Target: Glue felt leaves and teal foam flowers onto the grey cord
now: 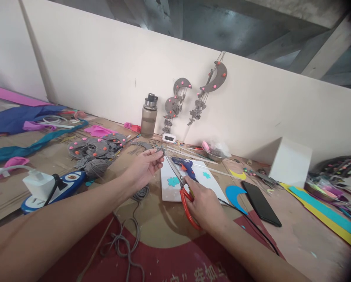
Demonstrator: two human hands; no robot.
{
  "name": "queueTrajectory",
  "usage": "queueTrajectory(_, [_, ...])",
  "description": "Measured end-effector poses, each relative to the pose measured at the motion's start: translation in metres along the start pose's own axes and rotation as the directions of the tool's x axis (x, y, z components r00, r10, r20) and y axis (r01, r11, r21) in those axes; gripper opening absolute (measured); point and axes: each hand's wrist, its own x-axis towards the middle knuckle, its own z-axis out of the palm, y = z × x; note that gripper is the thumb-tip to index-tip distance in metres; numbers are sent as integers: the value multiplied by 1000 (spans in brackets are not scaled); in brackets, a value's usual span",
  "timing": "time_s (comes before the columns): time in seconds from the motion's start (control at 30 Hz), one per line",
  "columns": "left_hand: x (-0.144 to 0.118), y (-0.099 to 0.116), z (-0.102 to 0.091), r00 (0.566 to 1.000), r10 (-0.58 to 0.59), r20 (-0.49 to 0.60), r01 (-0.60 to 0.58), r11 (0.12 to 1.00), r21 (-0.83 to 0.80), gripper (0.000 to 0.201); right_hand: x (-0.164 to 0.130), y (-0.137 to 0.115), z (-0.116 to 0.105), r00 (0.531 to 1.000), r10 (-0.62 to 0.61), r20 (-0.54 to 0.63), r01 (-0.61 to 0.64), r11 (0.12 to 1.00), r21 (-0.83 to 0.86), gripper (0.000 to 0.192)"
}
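The left hand (144, 166) was pinching a small grey felt piece (160, 150) between thumb and fingertips, holding it up just above the table (295, 239). The right hand (203, 203) had its fingers through the red handles of a pair of scissors (180, 184), closed around them, with the blades pointing up and left so the tips sat right at that grey piece. Couldn't really tell if the blades were parted or shut at the tip. Grey yarn (128, 231) trailed down from under the left wrist and looped across the table toward the near edge. Just behind the scissors lay a white sheet (206, 184) with a couple of teal flower shapes on it, and a blue glue gun (187, 165) was resting across its top. To the right was a black phone (260, 203) next to a blue crescent cutout (233, 194). A water bottle (149, 116) stood back by the wall, near some grey moon hangings (213, 78) with pink dots.
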Motion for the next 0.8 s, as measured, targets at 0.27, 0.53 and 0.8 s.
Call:
queueTrajectory(0.27, [0,-3,-2,1000,13,-13,-13,1000,-4,18,0,0,1,1000,2,8,-3,1000,6,44])
queueTrajectory(0.53, [1,-5,-4,1000,25,-16,-25,1000,-11,17,2,0,5,1000,16,-3,-16,1000,17,44])
queueTrajectory(0.8, [0,-4,-3,999,-12,-34,12,1000,11,11,2,0,4,1000,12,-6,-11,999,37,41])
